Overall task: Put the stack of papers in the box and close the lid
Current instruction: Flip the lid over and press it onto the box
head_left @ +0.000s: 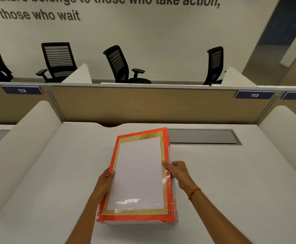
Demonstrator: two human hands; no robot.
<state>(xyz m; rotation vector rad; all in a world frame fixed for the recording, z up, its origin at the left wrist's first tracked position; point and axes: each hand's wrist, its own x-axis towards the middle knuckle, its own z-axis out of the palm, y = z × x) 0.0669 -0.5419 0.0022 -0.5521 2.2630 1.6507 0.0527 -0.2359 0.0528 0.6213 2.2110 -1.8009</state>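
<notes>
Red-and-gold lid with a clear window sits over a white box on the white counter, near the front edge. Through or under the window a white sheet is visible, which I take to be the top of the stack of papers; cannot tell whether it lies inside the box or is only a reflection off the film.

Left hand grips the lid's left long edge, thumb on top, fingers hidden beneath. Right hand pinches the right long edge, thumb on the gold border; a red thread band is on that wrist.

Judgement: hands oppose each other at mid-length to keep the lid level and square while it seats. The lid overhangs to the left and the box's white wall shows at right and front, so alignment looks unfinished; lid not fully down.

Stack lies between the two hands, directly under the thumbs.
</notes>
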